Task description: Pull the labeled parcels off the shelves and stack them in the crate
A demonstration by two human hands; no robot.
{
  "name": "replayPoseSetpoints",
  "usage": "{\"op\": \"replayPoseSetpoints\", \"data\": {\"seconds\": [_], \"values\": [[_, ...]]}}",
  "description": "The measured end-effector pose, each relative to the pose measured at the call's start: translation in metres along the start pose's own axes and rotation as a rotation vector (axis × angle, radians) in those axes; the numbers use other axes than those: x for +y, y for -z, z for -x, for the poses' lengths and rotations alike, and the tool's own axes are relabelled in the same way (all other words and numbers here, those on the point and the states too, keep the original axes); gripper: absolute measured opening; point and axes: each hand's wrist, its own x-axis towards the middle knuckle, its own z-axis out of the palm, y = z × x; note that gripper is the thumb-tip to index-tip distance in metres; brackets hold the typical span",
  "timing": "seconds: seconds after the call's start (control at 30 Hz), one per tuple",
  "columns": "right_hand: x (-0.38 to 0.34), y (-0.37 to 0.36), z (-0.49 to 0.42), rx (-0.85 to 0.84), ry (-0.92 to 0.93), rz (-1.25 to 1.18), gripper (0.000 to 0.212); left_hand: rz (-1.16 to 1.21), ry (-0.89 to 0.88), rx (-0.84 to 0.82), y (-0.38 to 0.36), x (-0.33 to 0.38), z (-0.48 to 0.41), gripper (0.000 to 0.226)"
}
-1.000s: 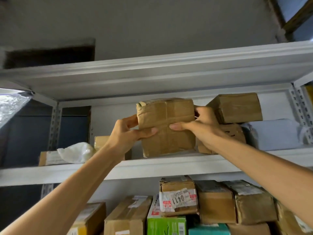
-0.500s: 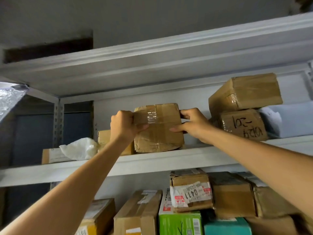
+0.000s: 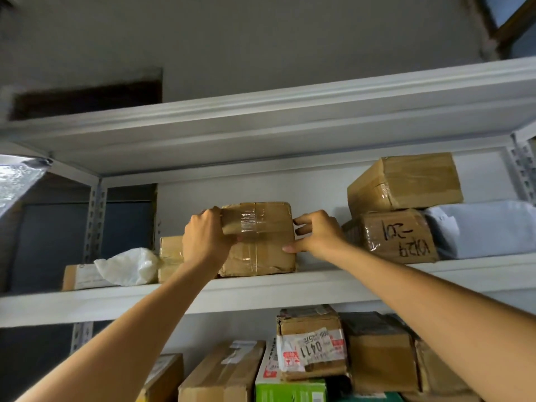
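Note:
A brown cardboard parcel [image 3: 261,250] wrapped in clear tape sits on the white shelf board [image 3: 319,282], near its front edge. My left hand [image 3: 206,239] grips its upper left corner, fingers wrapped over the top. My right hand [image 3: 316,236] pinches the parcel's right edge, thumb on the front face and curled fingertips at the top right corner. No label shows on the side facing me. The crate is out of view.
Right of the parcel, two brown boxes are stacked, the upper one [image 3: 406,181] plain, the lower [image 3: 391,233] with handwriting, beside a grey mailer bag [image 3: 481,227]. To the left lie a small box [image 3: 169,256] and a white bag [image 3: 127,265]. Below, a parcel labelled 0411 [image 3: 310,343] stands among several boxes.
The parcel, held up in front of the shelf a second ago, has gone back and down onto the shelf board. My right hand's fingers have slid to the right edge.

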Motion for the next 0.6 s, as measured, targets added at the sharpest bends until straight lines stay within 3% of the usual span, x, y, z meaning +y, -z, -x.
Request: {"op": "replayPoseSetpoints", "data": {"seconds": [0.1,0.17,0.27,0.5,0.6], "values": [[-0.004,0.025,0.008,-0.068,0.001,-0.013,0.096,-0.101,-0.092,-0.012,0.010,0.011,0.008,0.078],[-0.011,0.046,0.014,-0.095,0.025,-0.008,0.098,-0.098,-0.154,-0.020,0.014,0.024,0.013,0.078],[-0.022,0.085,0.029,-0.065,0.076,0.052,0.086,0.020,-0.199,-0.077,0.012,0.054,0.014,0.071],[-0.016,0.193,0.063,0.175,0.135,0.377,0.059,0.347,-0.221,-0.316,-0.009,0.155,0.022,0.066],[-0.004,0.237,0.078,0.274,0.088,0.425,0.062,0.398,-0.185,-0.350,-0.018,0.189,0.018,0.065]]}}
